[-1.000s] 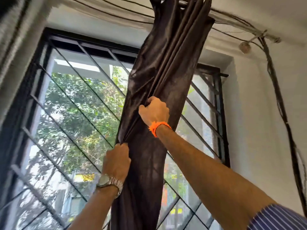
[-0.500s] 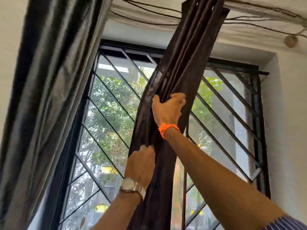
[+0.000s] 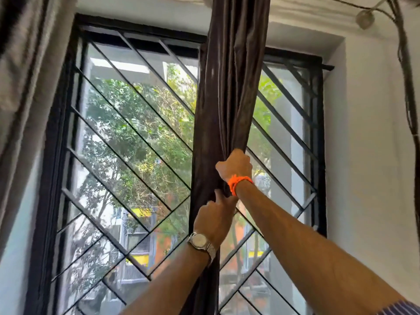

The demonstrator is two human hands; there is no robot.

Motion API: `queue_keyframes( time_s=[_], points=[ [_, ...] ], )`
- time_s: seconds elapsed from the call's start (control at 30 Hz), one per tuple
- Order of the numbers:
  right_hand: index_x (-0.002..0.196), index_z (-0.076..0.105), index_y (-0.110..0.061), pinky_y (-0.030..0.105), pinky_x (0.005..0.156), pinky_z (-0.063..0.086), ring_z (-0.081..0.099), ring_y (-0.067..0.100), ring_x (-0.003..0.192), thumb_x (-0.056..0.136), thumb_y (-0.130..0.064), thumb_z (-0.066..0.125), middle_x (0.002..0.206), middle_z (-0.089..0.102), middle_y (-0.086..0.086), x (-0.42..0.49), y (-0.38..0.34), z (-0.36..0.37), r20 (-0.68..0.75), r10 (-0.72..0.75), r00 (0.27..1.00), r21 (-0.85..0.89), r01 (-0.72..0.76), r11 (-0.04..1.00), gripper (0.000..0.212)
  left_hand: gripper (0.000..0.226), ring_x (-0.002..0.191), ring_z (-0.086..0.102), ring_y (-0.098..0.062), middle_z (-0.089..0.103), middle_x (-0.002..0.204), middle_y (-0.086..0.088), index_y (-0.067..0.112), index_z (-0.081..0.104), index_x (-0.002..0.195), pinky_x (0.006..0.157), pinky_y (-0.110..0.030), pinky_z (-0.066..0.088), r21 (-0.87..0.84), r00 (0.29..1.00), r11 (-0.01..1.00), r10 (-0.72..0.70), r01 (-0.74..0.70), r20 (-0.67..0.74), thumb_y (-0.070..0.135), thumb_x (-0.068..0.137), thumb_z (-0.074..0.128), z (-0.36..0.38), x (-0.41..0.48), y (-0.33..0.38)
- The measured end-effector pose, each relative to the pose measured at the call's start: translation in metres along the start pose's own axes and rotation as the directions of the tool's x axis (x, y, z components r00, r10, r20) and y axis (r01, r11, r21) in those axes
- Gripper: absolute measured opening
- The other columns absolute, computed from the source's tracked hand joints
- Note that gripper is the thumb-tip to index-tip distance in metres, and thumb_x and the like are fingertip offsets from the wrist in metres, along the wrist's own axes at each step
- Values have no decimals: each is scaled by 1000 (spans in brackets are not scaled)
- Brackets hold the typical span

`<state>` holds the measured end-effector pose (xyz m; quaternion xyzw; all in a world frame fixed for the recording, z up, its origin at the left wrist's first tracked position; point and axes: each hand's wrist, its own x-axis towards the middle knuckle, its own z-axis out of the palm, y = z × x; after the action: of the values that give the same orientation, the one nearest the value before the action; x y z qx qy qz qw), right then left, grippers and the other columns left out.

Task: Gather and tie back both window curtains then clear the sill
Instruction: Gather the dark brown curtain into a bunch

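Note:
A dark brown curtain (image 3: 229,87) hangs bunched into a narrow column in front of the middle of the window. My right hand (image 3: 235,165), with an orange band at the wrist, is clenched around the bunched folds. Just below it my left hand (image 3: 214,220), with a silver watch, presses against the same curtain, its fingers hooked into the fabric under my right wrist. A second, grey curtain (image 3: 25,87) hangs blurred along the left edge. The sill is out of view.
The window (image 3: 136,144) has a black frame and a grille of slanted black bars, with trees and buildings outside. A white wall (image 3: 368,155) stands to the right. Dark cables (image 3: 409,92) run down its upper right corner.
The view has swung right and levelled, so the curtain now hangs straight. My right hand has slid down the folds, and my left hand has come up close beneath it.

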<state>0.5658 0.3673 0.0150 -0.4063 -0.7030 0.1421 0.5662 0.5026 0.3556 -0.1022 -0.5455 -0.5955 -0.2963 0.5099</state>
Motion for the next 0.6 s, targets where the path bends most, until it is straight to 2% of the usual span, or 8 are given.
queue_keyframes(
  time_s=[0.03,0.13,0.2,0.33,0.43,0.5,0.57,0.6],
  points=[
    [113,58,1,42,90,49,58,42,111,81,-15,64,118,62,23,3,10,-2,7,7,1000,3,-7,1000,36,28,30,49,-25,62,77,-13,21,41,108,32,-24,28,33,999,999,38,-38,-4,15,82,47,4,2,4],
    [109,61,1,41,87,51,60,42,108,78,-14,63,114,64,23,15,34,-9,13,19,1000,14,-19,1000,35,53,36,52,-27,58,71,-8,22,44,110,35,-26,32,73,995,993,99,-98,-11,13,66,72,8,10,13],
    [107,62,2,41,86,51,61,42,106,77,-12,62,113,65,24,21,45,-13,13,17,1000,26,-17,1000,33,57,41,53,-27,55,68,-6,21,48,111,37,-27,34,61,994,992,110,-109,-15,14,62,76,8,15,18],
    [109,62,3,41,86,53,61,42,104,77,-10,60,113,65,24,28,60,-22,35,26,999,69,-28,997,35,54,51,57,-29,57,70,-5,19,40,113,43,-31,43,0,988,988,154,-154,-24,21,68,69,4,19,30],
    [112,61,5,41,88,52,60,41,107,78,-13,62,115,64,24,30,69,-27,90,50,995,78,-57,995,38,32,61,61,-27,61,76,-1,21,37,105,47,-33,43,-261,999,965,23,-33,-40,39,85,54,-6,11,34],
    [114,61,6,39,87,52,61,39,109,78,-14,63,117,64,24,28,77,-29,117,75,990,116,-88,989,41,28,61,62,-24,63,74,3,23,36,100,51,-33,43,-520,977,838,-212,163,-36,45,91,49,-3,10,34],
    [116,61,4,37,88,53,62,38,108,78,-16,62,118,65,22,20,88,-28,138,87,987,140,-106,984,43,23,63,66,-22,65,77,4,28,35,98,59,-41,52,-758,878,537,-469,371,97,46,92,47,8,15,33],
    [117,62,2,38,89,54,62,37,107,77,-17,62,117,66,20,14,94,-27,152,89,984,147,-112,983,43,21,63,67,-22,66,78,3,30,35,96,61,-46,55,-811,809,367,-551,456,206,46,91,48,16,17,29]
  ],
)
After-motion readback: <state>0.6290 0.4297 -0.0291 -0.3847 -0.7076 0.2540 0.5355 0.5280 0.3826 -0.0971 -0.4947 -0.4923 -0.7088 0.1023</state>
